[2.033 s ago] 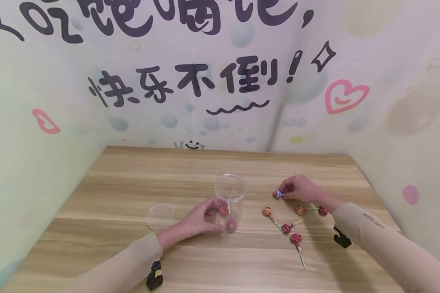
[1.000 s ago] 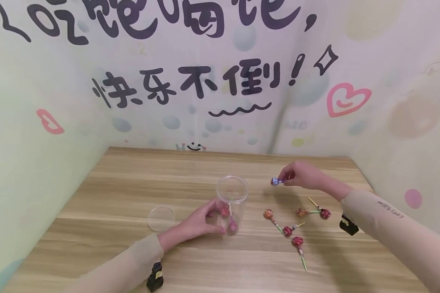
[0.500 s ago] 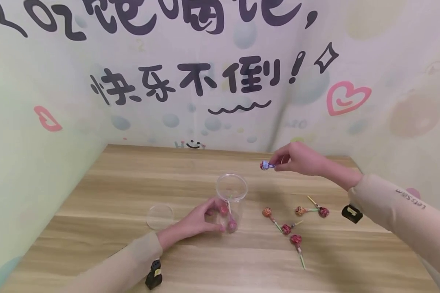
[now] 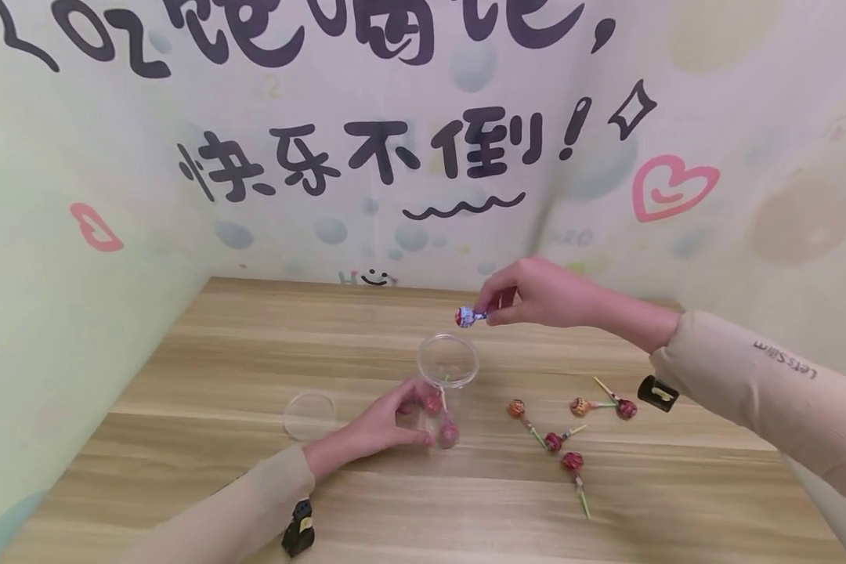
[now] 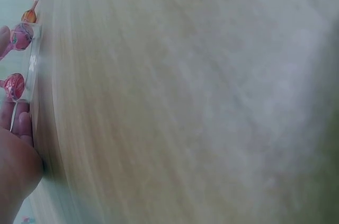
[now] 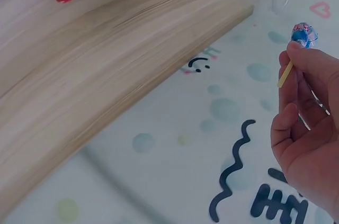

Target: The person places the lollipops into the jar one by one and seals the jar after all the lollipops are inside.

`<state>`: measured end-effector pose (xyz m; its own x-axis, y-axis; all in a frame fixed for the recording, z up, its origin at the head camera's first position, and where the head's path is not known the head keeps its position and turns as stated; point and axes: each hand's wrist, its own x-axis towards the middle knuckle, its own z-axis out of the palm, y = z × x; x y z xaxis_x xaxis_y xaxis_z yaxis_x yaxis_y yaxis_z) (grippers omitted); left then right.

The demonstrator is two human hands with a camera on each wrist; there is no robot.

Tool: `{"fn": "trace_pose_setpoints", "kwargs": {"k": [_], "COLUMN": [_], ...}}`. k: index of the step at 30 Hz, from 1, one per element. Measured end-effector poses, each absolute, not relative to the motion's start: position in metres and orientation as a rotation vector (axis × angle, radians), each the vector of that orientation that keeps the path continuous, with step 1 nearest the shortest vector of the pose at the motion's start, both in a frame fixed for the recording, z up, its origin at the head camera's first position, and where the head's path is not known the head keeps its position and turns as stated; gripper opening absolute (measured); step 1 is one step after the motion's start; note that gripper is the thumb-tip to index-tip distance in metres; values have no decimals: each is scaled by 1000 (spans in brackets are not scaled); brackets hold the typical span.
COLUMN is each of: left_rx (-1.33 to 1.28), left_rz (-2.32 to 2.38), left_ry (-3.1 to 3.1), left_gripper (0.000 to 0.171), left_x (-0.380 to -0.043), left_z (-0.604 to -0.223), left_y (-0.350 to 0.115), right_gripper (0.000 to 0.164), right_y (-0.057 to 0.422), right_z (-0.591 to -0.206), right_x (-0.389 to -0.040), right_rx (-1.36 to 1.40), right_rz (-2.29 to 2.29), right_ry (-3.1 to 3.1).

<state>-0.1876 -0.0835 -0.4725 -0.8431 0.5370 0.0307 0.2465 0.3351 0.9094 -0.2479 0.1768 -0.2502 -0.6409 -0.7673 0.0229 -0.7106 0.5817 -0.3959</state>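
Note:
My left hand (image 4: 377,423) grips the lower side of a clear plastic cup (image 4: 448,362) standing upright on the wooden table. Inside the cup are a red lollipop (image 5: 15,86) and a pink lollipop (image 4: 448,433), their sticks pointing up. My right hand (image 4: 536,291) pinches a blue-wrapped lollipop (image 4: 467,316) by its stick near the wrapper, above and just behind the cup's rim. In the right wrist view that lollipop's yellow stick (image 6: 285,74) shows between thumb and fingers. Several more lollipops lie to the right of the cup, among them an orange one (image 4: 517,408) and a red one (image 4: 573,462).
A clear round lid (image 4: 309,416) lies flat on the table (image 4: 254,337) left of the cup. Farther right, an orange lollipop (image 4: 580,406) and a dark red one (image 4: 627,409) lie close together. A printed wall (image 4: 366,235) encloses the table's back and sides.
My right hand has lifted the blue lollipop off the table and carried it left, from beside the other lollipops to over the cup's far side. My left hand stays on the cup.

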Motion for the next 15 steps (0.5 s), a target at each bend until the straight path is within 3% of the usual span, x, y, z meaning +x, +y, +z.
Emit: {"fn": "trace_pose_setpoints", "kwargs": {"k": [15], "left_rx": [749], "left_rz": [1505], "left_ry": [2336], "left_gripper": [67], "left_x": [-190], "left_z": [-474], "left_y": [-83], "right_gripper": [12], "right_y": [145], "right_z": [-248], "right_x": [-237], "right_rx": [-1351], "right_rz": [-477], "right_ry": [2465]}}
